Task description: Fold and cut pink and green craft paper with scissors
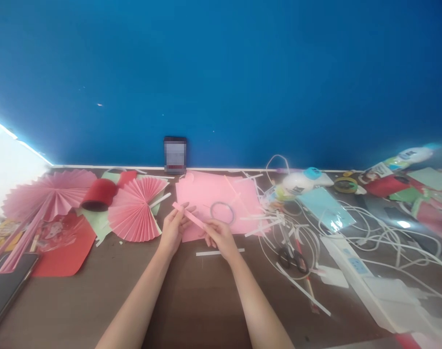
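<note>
Looks like a narrow, straight pink strip (192, 217). Runs aslant from left hand (174, 229) to right hand (221, 237), pinched in both. Juts out at the far, left end.

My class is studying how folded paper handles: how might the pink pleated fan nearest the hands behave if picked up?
The pink fan would probably feel light, since it looks like thin paper. Being pleated, it is likely stiffer along its folds but may flex across them. Its thin edge could crumple if squeezed.
</note>
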Demonstrator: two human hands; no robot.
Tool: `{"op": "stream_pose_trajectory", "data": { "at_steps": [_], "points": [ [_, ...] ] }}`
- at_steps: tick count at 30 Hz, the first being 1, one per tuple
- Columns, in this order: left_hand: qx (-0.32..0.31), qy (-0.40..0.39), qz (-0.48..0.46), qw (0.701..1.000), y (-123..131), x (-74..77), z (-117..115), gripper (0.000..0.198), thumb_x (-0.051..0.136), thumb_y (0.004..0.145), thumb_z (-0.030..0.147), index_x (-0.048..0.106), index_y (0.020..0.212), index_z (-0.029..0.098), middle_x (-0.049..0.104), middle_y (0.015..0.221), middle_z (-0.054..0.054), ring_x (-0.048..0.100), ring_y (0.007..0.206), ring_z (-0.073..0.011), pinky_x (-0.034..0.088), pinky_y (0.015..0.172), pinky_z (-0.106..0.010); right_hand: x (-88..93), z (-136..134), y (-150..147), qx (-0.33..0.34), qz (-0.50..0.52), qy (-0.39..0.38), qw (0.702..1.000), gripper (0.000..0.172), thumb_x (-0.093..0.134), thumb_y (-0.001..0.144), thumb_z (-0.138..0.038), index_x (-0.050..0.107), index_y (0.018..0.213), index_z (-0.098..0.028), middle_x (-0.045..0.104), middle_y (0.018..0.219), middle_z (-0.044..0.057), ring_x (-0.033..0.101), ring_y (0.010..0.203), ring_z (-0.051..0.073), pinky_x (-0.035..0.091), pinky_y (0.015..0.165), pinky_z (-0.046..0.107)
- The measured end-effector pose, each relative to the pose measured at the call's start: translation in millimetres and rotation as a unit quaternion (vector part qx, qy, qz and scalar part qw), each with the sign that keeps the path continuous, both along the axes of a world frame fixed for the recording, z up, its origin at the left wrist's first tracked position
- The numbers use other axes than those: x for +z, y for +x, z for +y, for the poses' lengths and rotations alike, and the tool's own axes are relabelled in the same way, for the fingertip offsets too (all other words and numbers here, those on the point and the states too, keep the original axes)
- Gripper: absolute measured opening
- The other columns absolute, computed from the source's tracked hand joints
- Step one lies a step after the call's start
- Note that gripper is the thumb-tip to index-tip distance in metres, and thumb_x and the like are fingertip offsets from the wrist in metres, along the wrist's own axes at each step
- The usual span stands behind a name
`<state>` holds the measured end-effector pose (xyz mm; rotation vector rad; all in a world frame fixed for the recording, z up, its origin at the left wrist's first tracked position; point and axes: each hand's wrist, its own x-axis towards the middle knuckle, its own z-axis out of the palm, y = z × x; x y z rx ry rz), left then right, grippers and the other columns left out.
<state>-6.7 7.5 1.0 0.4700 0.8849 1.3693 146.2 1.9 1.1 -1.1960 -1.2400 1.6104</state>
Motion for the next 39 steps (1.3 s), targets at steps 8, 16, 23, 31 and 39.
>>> {"op": "stream_pose_trajectory", "data": {
  "at_steps": [8, 16, 23, 31, 39],
  "points": [
    [0.003, 0.009, 0.038, 0.999, 2.1, -1.3, -0.5, 0.043, 0.064, 0.072, 0.037, 0.056, 0.105, 0.011, 0.066, 0.101, -0.015, 0.06, 0.1, -0.0263, 0.045, 0.088, -0.041, -1.7, -2.0, -2.7, -0.051, -0.053, 0.076, 0.994, 0.026, 0.059, 0.074, -0.042, 0.057, 0.077, -0.016, 0.06, 0.06, 0.001, 0.048, 0.042, 0.008, 0.033, 0.036, 0.019],
    [-0.003, 0.016, 0.073, 0.997, 3.1, -0.1, -1.0, 0.043, 0.062, 0.072, 0.04, 0.058, 0.103, 0.011, 0.065, 0.102, -0.015, 0.058, 0.102, -0.0254, 0.045, 0.089, -0.042, -3.2, -2.4, -0.1, -0.025, -0.07, 0.096, 0.993, 0.026, 0.049, 0.082, -0.041, 0.056, 0.077, -0.017, 0.052, 0.049, -0.003, 0.043, 0.039, 0.008, 0.035, 0.04, 0.02],
    [0.002, 0.015, 0.071, 0.997, 2.8, 0.4, -2.4, 0.043, 0.063, 0.072, 0.039, 0.057, 0.104, 0.011, 0.064, 0.104, -0.016, 0.06, 0.099, -0.0259, 0.046, 0.087, -0.041, -7.0, -6.5, -3.4, -0.031, -0.111, 0.242, 0.963, 0.015, 0.043, 0.085, -0.029, 0.056, 0.085, -0.021, 0.061, 0.086, 0.004, 0.057, 0.06, 0.012, 0.048, 0.057, 0.026],
    [0.0, 0.043, 0.07, 0.997, 4.9, 4.6, -3.5, 0.035, 0.068, 0.067, 0.034, 0.062, 0.094, 0.012, 0.064, 0.105, -0.012, 0.058, 0.101, -0.0255, 0.049, 0.086, -0.039, -4.1, -4.3, -4.4, -0.098, -0.169, 0.315, 0.929, 0.011, 0.059, 0.076, -0.027, 0.064, 0.084, -0.021, 0.065, 0.086, 0.006, 0.06, 0.085, 0.02, 0.048, 0.082, 0.035],
    [-0.024, 0.052, 0.067, 0.996, 5.1, 0.3, -3.3, 0.033, 0.069, 0.066, 0.035, 0.062, 0.09, 0.014, 0.069, 0.088, -0.008, 0.062, 0.093, -0.023, 0.049, 0.086, -0.039, -5.7, -2.9, -4.5, -0.101, -0.123, 0.243, 0.957, 0.011, 0.063, 0.074, -0.029, 0.066, 0.078, -0.02, 0.067, 0.079, 0.004, 0.062, 0.078, 0.019, 0.051, 0.074, 0.033]
  ]
}}
